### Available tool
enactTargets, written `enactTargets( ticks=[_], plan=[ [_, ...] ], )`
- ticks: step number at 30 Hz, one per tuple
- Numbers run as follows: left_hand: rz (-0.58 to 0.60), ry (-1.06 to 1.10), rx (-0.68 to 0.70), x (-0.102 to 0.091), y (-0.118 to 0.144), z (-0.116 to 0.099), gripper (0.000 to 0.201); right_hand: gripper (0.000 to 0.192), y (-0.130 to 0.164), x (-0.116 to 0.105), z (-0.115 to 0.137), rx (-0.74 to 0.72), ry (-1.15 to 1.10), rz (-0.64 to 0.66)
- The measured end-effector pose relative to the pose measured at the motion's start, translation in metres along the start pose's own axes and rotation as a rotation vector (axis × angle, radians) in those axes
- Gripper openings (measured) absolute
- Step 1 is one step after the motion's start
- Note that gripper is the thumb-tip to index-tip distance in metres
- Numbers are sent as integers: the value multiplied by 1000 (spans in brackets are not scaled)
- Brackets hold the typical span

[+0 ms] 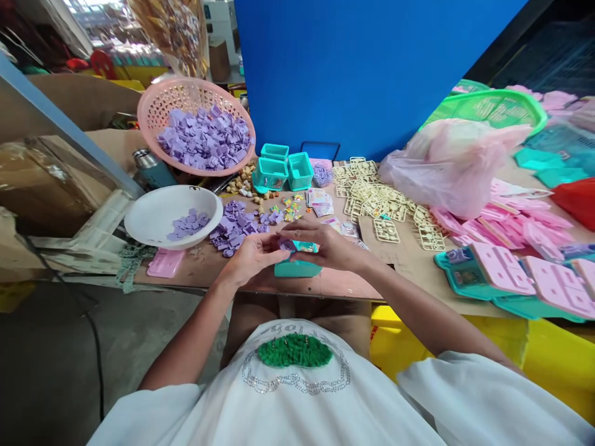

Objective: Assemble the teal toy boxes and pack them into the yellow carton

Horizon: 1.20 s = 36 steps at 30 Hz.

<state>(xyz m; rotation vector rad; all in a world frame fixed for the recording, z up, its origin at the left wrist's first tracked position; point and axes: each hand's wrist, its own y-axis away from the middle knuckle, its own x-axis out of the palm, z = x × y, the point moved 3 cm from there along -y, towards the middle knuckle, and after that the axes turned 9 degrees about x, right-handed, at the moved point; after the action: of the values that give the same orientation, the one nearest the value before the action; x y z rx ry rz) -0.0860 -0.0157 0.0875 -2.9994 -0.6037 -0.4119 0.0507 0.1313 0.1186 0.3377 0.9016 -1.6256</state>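
Between my hands, just above a turquoise plastic box (297, 269) at the table's front edge, is a small purple plastic piece (287, 246). My left hand (253, 255) pinches it from the left, thumb and fingers closed. From the right, my right hand (325, 243) arches over the box with bent fingers meeting the same piece. Small contents show inside the box, partly covered by my fingers. A pile of purple pieces (236, 228) lies just left of my hands. Beyond them are small coloured bits (292, 209) and printed cards (319, 201).
A pink basket (149, 118) and a white bowl (132, 226) hold purple pieces at the left. Turquoise boxes (300, 171) stand at the back. Cream part frames (385, 230) spread right of centre. Pink-lidded boxes (497, 269) line the right, below a plastic bag (446, 164).
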Motion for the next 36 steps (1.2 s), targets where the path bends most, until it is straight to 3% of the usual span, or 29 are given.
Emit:
enactTargets(
  ticks=[7, 9, 13, 16, 22, 33, 36],
  plan=[
    [77, -30, 42, -2, -8, 2, 49, 41, -1, -5, 13, 27, 59, -77],
    [6, -116, 127, -8, -2, 7, 52, 38, 2, -7, 6, 79, 35, -140],
    [-162, -550, 371, -15, 20, 23, 44, 41, 11, -6, -19, 279, -109, -247],
    [-131, -722, 483, -6, 29, 38, 33, 42, 19, 2, -29, 326, -183, -253],
    [-96, -779, 611, 9, 25, 54, 27, 32, 34, 15, -34, 332, -129, -275],
    [-29, -746, 606, 11, 24, 65, 15, 27, 37, 16, -35, 299, -25, -266],
    [-35, -702, 545, 10, 22, 71, 23, 28, 37, 18, -38, 317, -36, -259]
  ],
)
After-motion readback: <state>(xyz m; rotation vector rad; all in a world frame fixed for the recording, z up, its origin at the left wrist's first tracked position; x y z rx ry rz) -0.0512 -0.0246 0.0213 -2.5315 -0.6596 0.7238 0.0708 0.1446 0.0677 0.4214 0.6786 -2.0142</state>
